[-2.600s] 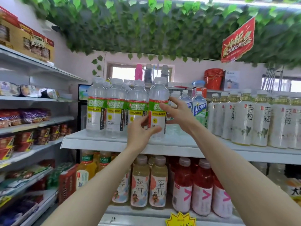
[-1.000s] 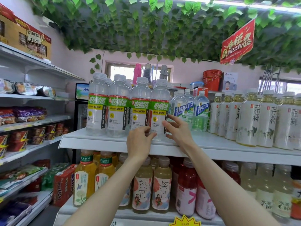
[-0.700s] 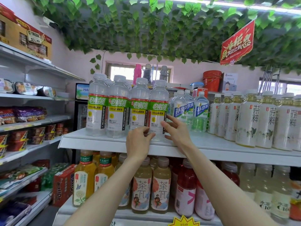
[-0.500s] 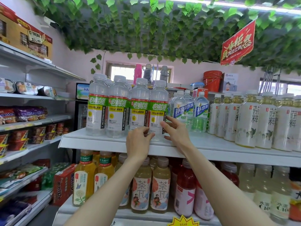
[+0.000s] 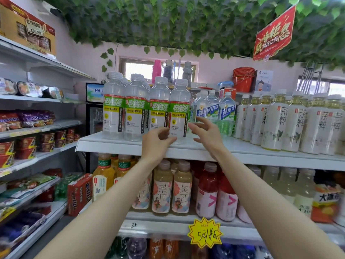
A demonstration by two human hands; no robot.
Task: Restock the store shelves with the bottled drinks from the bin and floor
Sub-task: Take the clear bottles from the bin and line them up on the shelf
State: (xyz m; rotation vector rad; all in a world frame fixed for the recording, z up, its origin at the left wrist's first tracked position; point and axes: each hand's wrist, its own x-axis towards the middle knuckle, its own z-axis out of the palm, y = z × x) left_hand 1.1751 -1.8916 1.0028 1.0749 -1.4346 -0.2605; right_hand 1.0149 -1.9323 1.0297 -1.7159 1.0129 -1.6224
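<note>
Bare forearms raised from the lower corners of the frame, converging at centre. There, left hand (image 5: pixel 155 144) back to camera, fingers loosely curved, empty. Just right and slightly higher, right hand (image 5: pixel 207 132) fingers spread, relaxed, empty. Hands apart.

Green and yellow label bands, with a black strip down one side, are carried by the clear bottles (image 5: pixel 179 111). Blue and white labels are seen on the smaller bottles (image 5: pixel 226 111). The tea bottles (image 5: pixel 272 124) are wrapped in cream white, marked with black characters and a grey-green sprig. The shelf (image 5: pixel 242 154) is painted white. The red bottles (image 5: pixel 207 184) are labelled white with a pink chevron. The price tag (image 5: pixel 205 233) is yellow, lettered in black. The sign (image 5: pixel 273 34) is red with yellow characters.
</note>
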